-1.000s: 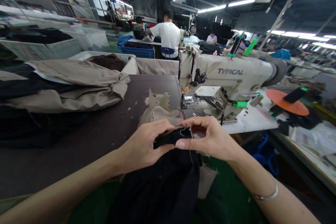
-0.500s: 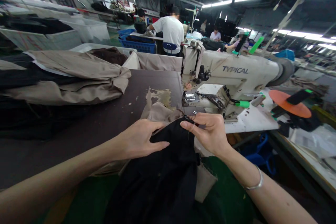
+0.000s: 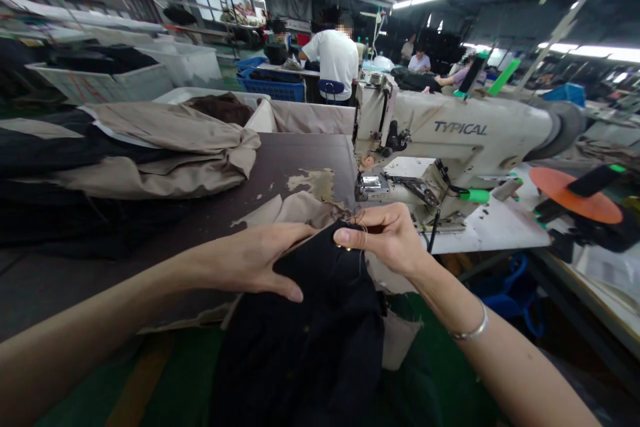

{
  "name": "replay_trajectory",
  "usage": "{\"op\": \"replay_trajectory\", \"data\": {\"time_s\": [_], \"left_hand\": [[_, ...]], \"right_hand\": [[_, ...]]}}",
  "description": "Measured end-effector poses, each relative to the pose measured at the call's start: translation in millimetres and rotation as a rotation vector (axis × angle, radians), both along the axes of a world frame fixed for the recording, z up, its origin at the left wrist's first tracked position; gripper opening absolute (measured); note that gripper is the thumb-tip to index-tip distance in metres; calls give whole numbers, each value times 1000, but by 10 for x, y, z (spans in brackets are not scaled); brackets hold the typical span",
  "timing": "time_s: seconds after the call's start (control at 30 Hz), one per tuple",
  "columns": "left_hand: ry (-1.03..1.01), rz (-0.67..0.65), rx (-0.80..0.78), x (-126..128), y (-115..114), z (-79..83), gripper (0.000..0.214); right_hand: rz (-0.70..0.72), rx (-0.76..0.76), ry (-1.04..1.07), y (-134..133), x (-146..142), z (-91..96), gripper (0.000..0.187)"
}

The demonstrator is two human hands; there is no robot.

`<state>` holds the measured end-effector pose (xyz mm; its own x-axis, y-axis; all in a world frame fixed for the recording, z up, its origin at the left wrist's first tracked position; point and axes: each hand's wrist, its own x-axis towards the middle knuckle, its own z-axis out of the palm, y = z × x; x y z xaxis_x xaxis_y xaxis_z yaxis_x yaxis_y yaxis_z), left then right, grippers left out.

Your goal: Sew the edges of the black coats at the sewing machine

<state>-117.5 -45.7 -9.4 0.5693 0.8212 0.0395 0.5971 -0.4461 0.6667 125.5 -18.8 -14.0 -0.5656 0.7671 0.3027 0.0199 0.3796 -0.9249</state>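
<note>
My left hand (image 3: pixel 255 260) lies flat with fingers stretched out on a black fabric piece (image 3: pixel 320 320) that hangs off the table's near edge. My right hand (image 3: pixel 387 237) pinches the top corner of that black fabric, fingers closed, with loose thread ends at the fingertips. A beige fabric piece (image 3: pixel 295 210) lies under and behind the black one. Just beyond my right hand stands a cream sewing machine (image 3: pixel 460 140) marked TYPICAL, its presser foot (image 3: pixel 370 183) a short way from the fabric.
A pile of beige and black garments (image 3: pixel 150 153) covers the left of the dark table (image 3: pixel 280 160). An orange disc (image 3: pixel 575 197) sits right of the machine. White bins stand at the back left. Other people sit at stations behind, one in a white shirt (image 3: pixel 335 60).
The black fabric was bunched between both hands; now it is spread out. My left hand has opened flat on it, and my right hand has shifted toward the machine with the corner.
</note>
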Motion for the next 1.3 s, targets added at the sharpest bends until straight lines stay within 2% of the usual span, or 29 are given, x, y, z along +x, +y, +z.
{"op": "replay_trajectory", "data": {"time_s": [0.07, 0.13, 0.2, 0.27, 0.3, 0.37, 0.47, 0.53, 0.6, 0.67, 0.7, 0.73, 0.77, 0.83, 0.87, 0.93, 1.0, 1.07, 1.1, 1.17, 1.2, 1.3], "left_hand": [[-170, -59, -205, 129, 17, -65, 60], [-342, -17, -436, 286, 4, -255, 52], [-430, 65, -653, 438, -56, -531, 45], [-466, 128, -820, 543, -148, -802, 48], [-475, 139, -864, 565, -191, -906, 50], [-459, 126, -859, 544, -235, -1014, 53], [-313, 60, -693, 393, -180, -923, 53], [-133, 6, -537, 286, -128, -760, 50], [59, 31, -285, 237, -142, -588, 55], [169, 108, 119, 275, -250, -464, 61], [188, 90, 341, 324, -330, -434, 61], [194, 12, 529, 387, -418, -427, 60], [201, -138, 651, 459, -505, -446, 57], [238, -446, 665, 609, -648, -555, 50], [260, -535, 613, 680, -699, -640, 49], [294, -589, 528, 802, -768, -844, 49], [303, -628, 522, 897, -818, -1032, 46], [279, -700, 518, 966, -868, -1129, 44], [258, -714, 496, 990, -889, -1125, 37], [163, -632, 481, 1007, -907, -1015, 13], [71, -526, 510, 998, -894, -920, 6], [-241, -28, 629, 910, -747, -590, 19]], "right_hand": [[-67, 350, -141, 14, 54, 57, 37], [-129, 653, -304, 54, 118, 5, 31], [-150, 793, -446, 122, 182, -159, 29], [-158, 723, -499, 198, 244, -383, 33], [-162, 611, -470, 229, 272, -491, 35], [-156, 248, -299, 259, 315, -653, 39], [-102, -223, -35, 211, 315, -706, 42], [-54, -377, 62, 149, 278, -642, 39], [-31, -455, 140, 102, 241, -552, 33], [-36, -472, 184, 87, 224, -475, 30], [-38, -466, 179, 92, 223, -448, 29], [-33, -459, 160, 102, 223, -430, 29], [-26, -452, 135, 115, 223, -420, 31], [-11, -436, 85, 143, 213, -422, 34], [-12, -429, 73, 152, 202, -432, 35], [-27, -451, 76, 154, 177, -462, 35], [-31, -507, 83, 125, 166, -495, 37], [-14, -497, 73, 63, 190, -513, 38], [1, -451, 61, 21, 215, -510, 38], [16, -302, 36, -73, 281, -475, 36], [13, -222, 24, -120, 315, -444, 34], [-28, -25, -4, -238, 382, -339, 27]]}}
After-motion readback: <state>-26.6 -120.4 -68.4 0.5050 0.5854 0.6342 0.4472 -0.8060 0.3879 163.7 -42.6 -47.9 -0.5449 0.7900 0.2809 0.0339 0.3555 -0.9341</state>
